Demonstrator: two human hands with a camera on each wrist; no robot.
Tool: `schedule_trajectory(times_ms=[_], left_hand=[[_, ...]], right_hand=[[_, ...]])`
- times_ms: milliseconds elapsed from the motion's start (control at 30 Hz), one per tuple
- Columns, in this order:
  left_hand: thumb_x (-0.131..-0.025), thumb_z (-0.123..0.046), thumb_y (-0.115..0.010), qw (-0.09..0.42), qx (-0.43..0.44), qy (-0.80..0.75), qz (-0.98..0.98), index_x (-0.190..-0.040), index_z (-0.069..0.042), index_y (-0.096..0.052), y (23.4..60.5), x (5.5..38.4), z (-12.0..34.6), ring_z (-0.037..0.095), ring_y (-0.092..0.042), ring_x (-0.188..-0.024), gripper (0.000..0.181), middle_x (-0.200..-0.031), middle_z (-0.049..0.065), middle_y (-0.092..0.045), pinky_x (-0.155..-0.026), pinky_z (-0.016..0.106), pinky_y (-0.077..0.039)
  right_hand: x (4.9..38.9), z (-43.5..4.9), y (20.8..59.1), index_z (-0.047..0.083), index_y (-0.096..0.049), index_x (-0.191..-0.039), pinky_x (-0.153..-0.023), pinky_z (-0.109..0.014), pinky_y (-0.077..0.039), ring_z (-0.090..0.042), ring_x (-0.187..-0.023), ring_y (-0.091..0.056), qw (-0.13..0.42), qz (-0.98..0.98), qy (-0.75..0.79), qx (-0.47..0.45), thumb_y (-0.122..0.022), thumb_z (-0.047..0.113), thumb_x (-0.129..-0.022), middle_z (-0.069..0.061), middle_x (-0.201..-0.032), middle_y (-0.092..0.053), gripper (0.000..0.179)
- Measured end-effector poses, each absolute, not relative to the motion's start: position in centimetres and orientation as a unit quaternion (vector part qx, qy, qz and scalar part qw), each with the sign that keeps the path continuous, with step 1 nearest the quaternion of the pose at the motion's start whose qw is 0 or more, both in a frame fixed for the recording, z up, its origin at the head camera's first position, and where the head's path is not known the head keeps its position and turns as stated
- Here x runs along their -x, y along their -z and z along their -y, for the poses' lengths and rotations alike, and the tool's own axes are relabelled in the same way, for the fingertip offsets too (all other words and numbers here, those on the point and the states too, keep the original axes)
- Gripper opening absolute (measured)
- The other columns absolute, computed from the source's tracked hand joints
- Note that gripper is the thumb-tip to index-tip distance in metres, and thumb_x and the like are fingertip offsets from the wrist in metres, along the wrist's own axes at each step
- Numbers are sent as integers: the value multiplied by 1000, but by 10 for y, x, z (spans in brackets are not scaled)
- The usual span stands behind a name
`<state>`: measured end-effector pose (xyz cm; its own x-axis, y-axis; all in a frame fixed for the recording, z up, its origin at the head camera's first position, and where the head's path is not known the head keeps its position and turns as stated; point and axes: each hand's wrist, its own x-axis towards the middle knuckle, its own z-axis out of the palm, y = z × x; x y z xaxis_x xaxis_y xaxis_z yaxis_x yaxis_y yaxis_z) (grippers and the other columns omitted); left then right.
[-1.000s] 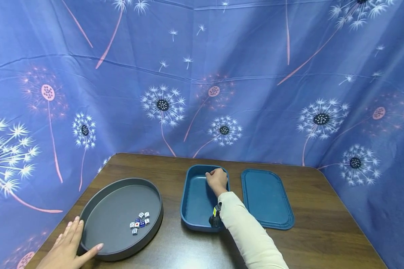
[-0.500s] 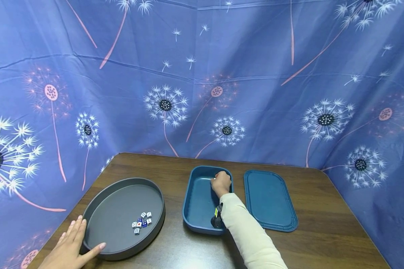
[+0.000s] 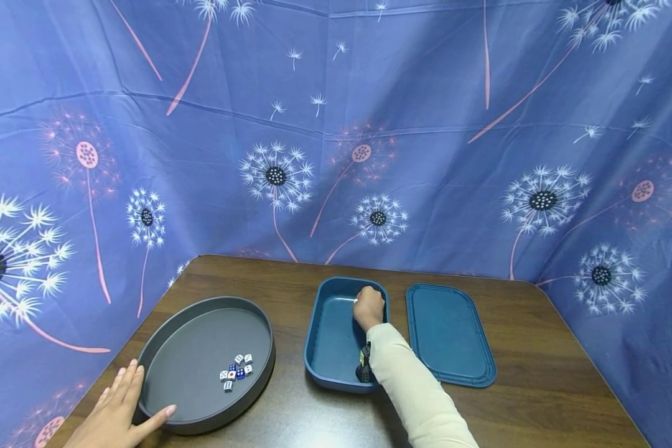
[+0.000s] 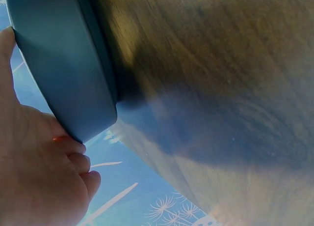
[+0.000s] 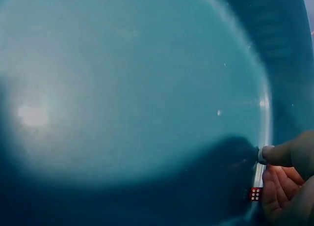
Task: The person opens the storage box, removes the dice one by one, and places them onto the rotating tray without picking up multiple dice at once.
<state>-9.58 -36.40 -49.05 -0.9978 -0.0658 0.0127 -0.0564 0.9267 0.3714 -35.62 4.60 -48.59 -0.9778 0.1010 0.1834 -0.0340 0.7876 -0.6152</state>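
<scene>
My left hand (image 3: 109, 410) rests against the near left side of a round dark grey tray (image 3: 190, 342), fingers straight and spread, thumb at the front rim. The left wrist view shows that hand (image 4: 44, 167) touching the tray's outer wall (image 4: 64, 64). Several white and blue dice (image 3: 232, 375) lie inside the tray. Inside a blue rectangular bin (image 3: 322, 354), my right hand (image 3: 369, 308) is at the far right end. Its thumb and fingers pinch a small white die (image 5: 261, 156), mostly hidden. A red die (image 5: 255, 194) sits close beside the fingers; I cannot tell whether they touch it.
A flat blue lid (image 3: 448, 336) lies to the right of the bin on the brown wooden table (image 3: 543, 367). Blue dandelion-print cloth (image 3: 425, 124) hangs behind the table and at both sides.
The right hand stays in the bin's far right part, with its wrist slightly turned and a white spot now showing at its fingers. The camera view has shifted slightly. The left hand stays put.
</scene>
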Motion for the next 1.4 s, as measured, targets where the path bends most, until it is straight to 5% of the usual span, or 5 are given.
schedule_trajectory(times_ms=[167, 300, 433, 833, 1400], left_hand=[[-89, -57, -57, 12, -29, 186, 982, -143, 21, -8, 494, 97, 365, 55, 9, -138, 107, -148, 43, -4, -107, 62, 17], [-89, -56, -57, 12, -28, 187, 982, -142, 22, -9, 494, 96, 366, 55, 10, -138, 106, -148, 43, -3, -107, 62, 18], [-89, -57, -56, 7, -32, 190, 981, -143, 22, -7, 494, 95, 368, 54, 12, -137, 107, -148, 43, 0, -105, 61, 20], [-89, -56, -56, 14, -27, 186, 982, -140, 24, -10, 495, 96, 372, 56, 11, -136, 106, -147, 45, -3, -105, 65, 17], [-90, -55, -56, 15, -24, 188, 982, -142, 22, -7, 491, 97, 365, 54, 12, -138, 105, -148, 44, -2, -106, 62, 20]], right_hand=[[356, -46, 483, 16, -31, -46, -47, -28, -30, -12, -48, -27, 99, 941, -323, 5, -59, -5, -81, 6, -46, -24, 49], [356, -38, 467, 9, -56, -55, -66, -40, -49, -21, -60, -55, 114, 936, -332, -23, -66, 1, -82, -1, -55, -53, 29], [351, -19, 443, 4, -70, -73, -79, -47, -51, -27, -74, -66, 129, 927, -346, -71, -69, 4, -82, -7, -72, -69, 9], [288, 60, 393, 12, -71, -74, -57, -25, -45, -5, -61, -54, 153, 893, -355, -229, -75, 13, -79, 7, -64, -61, 7], [202, 128, 446, 19, -71, -73, -57, -8, -30, 8, -58, -41, 131, 883, -322, -314, -82, 18, -74, 16, -61, -52, 11]])
